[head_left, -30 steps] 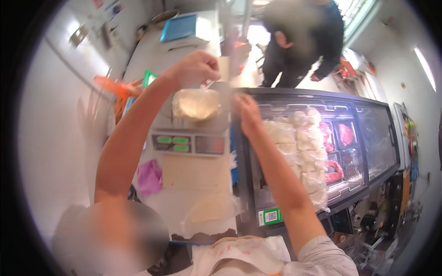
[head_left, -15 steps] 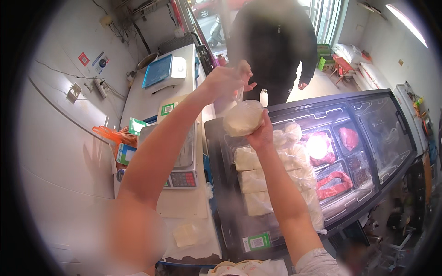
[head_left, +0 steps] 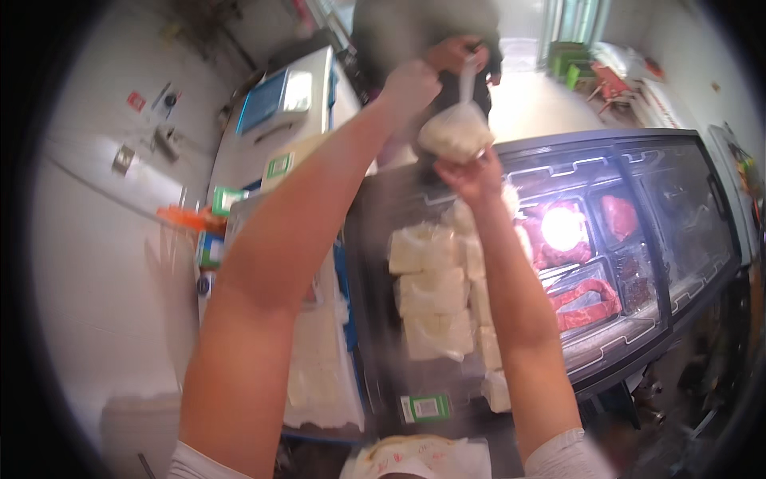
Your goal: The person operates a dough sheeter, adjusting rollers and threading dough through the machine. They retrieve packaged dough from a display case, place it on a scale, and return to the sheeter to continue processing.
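A clear plastic bag of pale food (head_left: 456, 132) is hanging above the glass display case (head_left: 670, 199), raised over its top towards a person in dark clothing (head_left: 423, 32) standing on the far side. The right hand (head_left: 477, 177) is cupping the bag from beneath, fingers curled against its underside, while the left hand (head_left: 408, 86) is reaching out just beside its twisted neck; whether it is gripping the neck cannot be told. The other person's hand (head_left: 453, 54) is meeting the bag's top. Wrapped white packets (head_left: 431, 291) are lying on the case top below the forearms, red meat trays (head_left: 586, 299) showing inside, and a scale (head_left: 275, 100) is sitting on the surface (head_left: 239, 160) to the left.
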The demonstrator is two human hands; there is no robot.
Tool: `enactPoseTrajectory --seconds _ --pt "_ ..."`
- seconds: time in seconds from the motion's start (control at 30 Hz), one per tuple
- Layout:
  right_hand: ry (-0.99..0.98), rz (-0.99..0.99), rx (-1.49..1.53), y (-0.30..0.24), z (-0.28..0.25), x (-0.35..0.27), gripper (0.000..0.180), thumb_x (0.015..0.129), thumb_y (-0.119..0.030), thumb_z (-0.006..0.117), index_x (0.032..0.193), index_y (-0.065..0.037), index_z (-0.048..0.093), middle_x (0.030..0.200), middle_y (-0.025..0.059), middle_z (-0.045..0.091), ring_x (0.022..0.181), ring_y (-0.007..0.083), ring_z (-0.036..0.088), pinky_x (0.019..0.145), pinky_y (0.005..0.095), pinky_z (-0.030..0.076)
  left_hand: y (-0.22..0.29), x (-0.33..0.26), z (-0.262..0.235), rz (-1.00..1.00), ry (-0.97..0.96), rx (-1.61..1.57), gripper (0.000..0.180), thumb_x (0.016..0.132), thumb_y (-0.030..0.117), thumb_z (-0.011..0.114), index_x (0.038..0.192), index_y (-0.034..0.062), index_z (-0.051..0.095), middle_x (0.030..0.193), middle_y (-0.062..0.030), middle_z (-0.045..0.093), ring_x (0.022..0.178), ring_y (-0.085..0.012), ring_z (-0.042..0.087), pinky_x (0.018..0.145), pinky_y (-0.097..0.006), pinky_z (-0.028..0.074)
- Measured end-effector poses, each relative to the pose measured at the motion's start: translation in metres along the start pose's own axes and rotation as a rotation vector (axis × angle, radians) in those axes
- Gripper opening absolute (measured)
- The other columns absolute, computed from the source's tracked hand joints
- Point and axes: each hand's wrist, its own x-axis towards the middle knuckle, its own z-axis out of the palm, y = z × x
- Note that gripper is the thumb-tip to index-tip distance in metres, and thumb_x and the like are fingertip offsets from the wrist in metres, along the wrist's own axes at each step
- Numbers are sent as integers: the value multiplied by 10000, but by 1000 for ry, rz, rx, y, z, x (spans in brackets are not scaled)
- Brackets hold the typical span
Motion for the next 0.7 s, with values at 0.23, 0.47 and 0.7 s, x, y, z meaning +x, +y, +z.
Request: enactPoseTrajectory --seconds 0.23,0.47,0.7 --pt "-71 -183 -169 -65 -22 -165 433 1149 -258 557 1393 97 594 1326 263 709 1260 350 667 1122 452 535 163 -203 -57 -1 -404 41 188 977 161 711 1110 41 767 857 -47 718 745 -140 650 648 -327 530" --pt "8 228 -742 140 21 -393 273 1020 -160 779 1249 -33 701 1064 52 705 1015 166 679 886 340 554 117 -541 -171 -440 494 639 413 981 253 817 1289 16 677 1275 -113 704 1215 -242 669 1042 -430 533" --pt "-275 -410 -1673 277 67 -384 302 898 -219 869 1074 -40 700 1007 100 660 927 316 608 870 421 516 2 -714 -152 -922 552 278 370 1020 351 771 995 -16 734 997 -88 731 981 -237 699 962 -381 540"
